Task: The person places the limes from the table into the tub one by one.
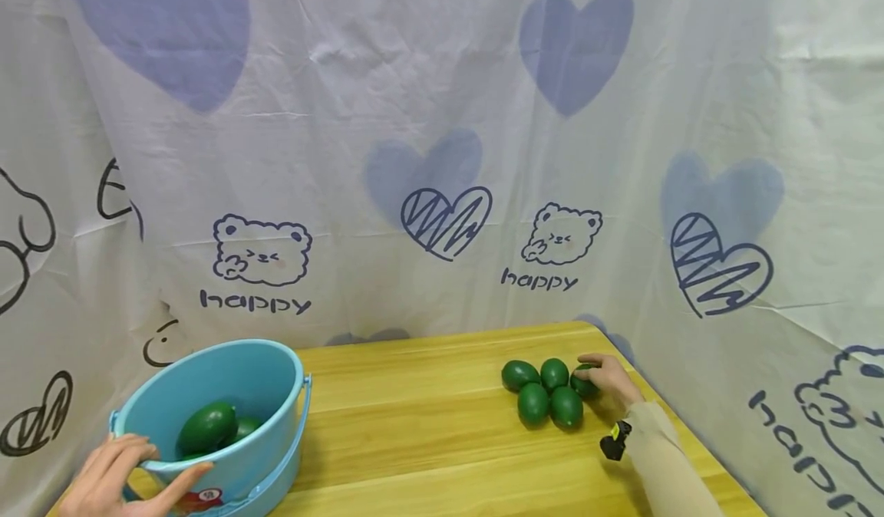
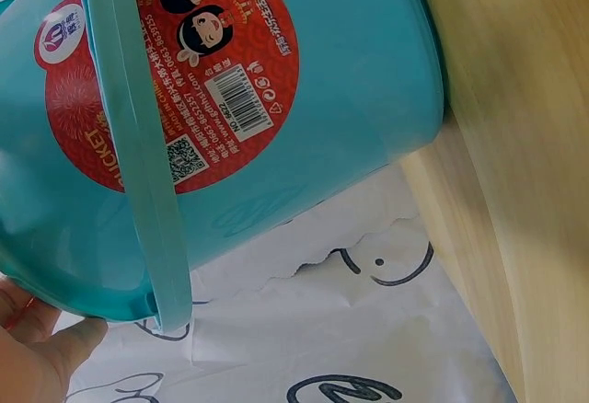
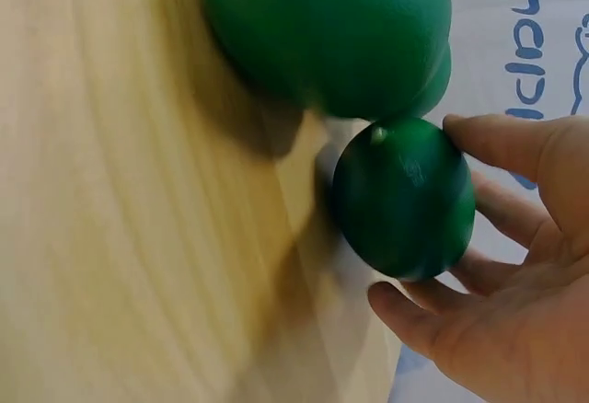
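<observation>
A light blue bucket (image 1: 276,394) stands at the table's front left with two or three dark green egg-shaped fruits (image 1: 207,427) inside. My left hand (image 1: 162,462) grips its near rim, fingers inside and thumb outside. In the left wrist view the bucket wall (image 2: 350,81) shows a red label, its handle (image 2: 138,173) hangs down, and my left hand (image 2: 37,352) sits at the bottom corner. Several more green fruits (image 1: 545,394) lie clustered at the back right. My right hand (image 1: 595,375) curls round the rightmost fruit (image 1: 583,384). Up close, finger and thumb of the right hand (image 3: 419,214) bracket that fruit (image 3: 396,191).
The wooden table (image 1: 428,425) ends close to the right of the fruit cluster. A white printed cloth (image 1: 442,156) hangs behind and on both sides. A neighbouring fruit (image 3: 331,26) sits right beside the held one.
</observation>
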Demonstrator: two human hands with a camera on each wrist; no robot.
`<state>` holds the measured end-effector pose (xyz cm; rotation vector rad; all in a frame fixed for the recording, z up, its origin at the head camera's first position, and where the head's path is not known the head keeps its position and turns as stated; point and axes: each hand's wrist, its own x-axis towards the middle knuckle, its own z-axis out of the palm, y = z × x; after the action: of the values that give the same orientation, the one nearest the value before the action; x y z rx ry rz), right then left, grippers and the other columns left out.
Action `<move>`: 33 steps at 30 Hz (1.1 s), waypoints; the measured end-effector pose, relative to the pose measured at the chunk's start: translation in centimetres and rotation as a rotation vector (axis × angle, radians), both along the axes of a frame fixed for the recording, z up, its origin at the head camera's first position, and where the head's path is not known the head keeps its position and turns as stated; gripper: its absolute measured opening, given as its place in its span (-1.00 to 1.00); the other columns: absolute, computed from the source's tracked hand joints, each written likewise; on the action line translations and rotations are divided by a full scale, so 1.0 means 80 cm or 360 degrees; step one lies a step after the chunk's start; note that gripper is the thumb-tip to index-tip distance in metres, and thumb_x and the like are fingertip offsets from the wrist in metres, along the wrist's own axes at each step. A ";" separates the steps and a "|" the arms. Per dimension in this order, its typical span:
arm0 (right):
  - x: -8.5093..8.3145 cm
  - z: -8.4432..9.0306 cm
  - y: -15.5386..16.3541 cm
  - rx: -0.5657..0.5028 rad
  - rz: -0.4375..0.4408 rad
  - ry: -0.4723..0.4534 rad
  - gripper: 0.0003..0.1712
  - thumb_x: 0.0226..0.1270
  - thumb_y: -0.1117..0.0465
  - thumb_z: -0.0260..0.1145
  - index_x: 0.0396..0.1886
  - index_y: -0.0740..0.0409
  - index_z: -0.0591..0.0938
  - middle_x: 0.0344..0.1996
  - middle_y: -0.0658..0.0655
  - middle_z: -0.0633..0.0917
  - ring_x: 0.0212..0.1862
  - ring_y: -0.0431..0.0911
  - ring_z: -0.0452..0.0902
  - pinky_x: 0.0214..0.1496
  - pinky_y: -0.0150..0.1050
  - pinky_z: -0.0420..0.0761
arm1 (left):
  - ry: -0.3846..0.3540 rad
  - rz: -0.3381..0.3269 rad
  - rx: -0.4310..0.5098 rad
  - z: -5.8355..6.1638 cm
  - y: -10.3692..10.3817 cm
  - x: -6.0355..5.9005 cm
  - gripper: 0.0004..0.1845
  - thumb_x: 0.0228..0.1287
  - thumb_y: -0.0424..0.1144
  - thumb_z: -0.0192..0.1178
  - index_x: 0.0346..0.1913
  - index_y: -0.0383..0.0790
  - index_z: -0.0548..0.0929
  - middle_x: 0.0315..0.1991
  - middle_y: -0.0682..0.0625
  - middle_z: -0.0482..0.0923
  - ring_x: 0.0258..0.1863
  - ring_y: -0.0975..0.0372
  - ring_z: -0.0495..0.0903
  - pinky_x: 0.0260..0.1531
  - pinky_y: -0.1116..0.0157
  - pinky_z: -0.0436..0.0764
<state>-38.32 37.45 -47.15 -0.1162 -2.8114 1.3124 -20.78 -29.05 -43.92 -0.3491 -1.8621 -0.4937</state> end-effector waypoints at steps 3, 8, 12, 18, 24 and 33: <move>0.005 -0.003 0.006 0.0011 0.0004 0.0010 -0.37 0.38 0.18 0.24 0.31 0.48 0.37 0.27 0.54 0.38 0.29 0.41 0.30 0.28 0.19 0.40 | 0.0072 -0.0019 0.0133 -0.003 0.002 -0.004 -0.11 -0.26 0.52 0.36 -0.48 -0.42 0.59 -0.45 -0.29 0.53 -0.28 0.20 0.38 0.10 0.71 0.14; 0.017 -0.003 0.019 -0.0108 -0.0015 -0.0063 -0.25 0.36 0.09 0.30 0.35 0.48 0.30 0.27 0.59 0.34 0.19 0.37 0.44 0.09 0.05 0.59 | -0.0037 0.0015 0.0096 -0.001 0.002 0.001 -0.12 -0.38 0.45 0.47 -0.45 -0.42 0.59 -0.44 -0.28 0.53 -0.27 0.11 0.40 0.13 0.71 0.09; 0.025 -0.004 0.026 -0.0232 -0.0047 -0.0152 -0.16 0.34 0.05 0.33 0.40 0.45 0.21 0.30 0.62 0.27 0.22 0.37 0.43 0.04 0.01 0.64 | -0.0082 0.0017 -0.0024 0.000 0.001 0.005 -0.16 -0.28 0.45 0.43 -0.41 -0.39 0.62 -0.43 -0.26 0.53 -0.28 -0.08 0.41 0.24 0.64 0.06; 0.030 -0.006 0.030 -0.0236 -0.0071 -0.0209 -0.12 0.28 0.00 0.38 0.36 0.47 0.26 0.27 0.56 0.34 0.17 0.28 0.48 0.05 -0.02 0.63 | 0.0133 -0.0029 0.0022 -0.004 0.002 -0.005 -0.14 -0.19 0.53 0.30 -0.49 -0.37 0.62 -0.47 -0.26 0.52 -0.32 0.07 0.42 0.14 0.65 0.15; 0.031 -0.010 0.028 -0.0194 -0.0120 -0.0209 -0.09 0.25 -0.13 0.37 0.32 0.48 0.34 0.19 0.49 0.46 0.08 0.15 0.55 -0.04 -0.13 0.66 | -0.0031 0.0074 0.0232 0.003 0.007 -0.003 -0.26 -0.58 0.19 0.66 -0.49 -0.40 0.60 -0.42 -0.24 0.55 -0.23 0.58 0.25 -0.07 0.73 0.14; 0.030 -0.010 0.024 -0.0362 -0.0266 -0.0076 -0.09 0.27 -0.09 0.36 0.32 0.52 0.29 0.18 0.53 0.40 0.09 0.21 0.52 -0.08 -0.20 0.69 | -0.0051 0.0027 0.0108 0.007 0.001 0.001 -0.24 -0.61 0.21 0.65 -0.49 -0.38 0.58 -0.49 -0.19 0.53 -0.30 0.34 0.31 0.04 0.72 0.12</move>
<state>-35.94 39.34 -47.96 -0.3845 -2.6106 1.6008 -20.66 -28.94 -43.34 -0.2815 -1.8727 -0.5525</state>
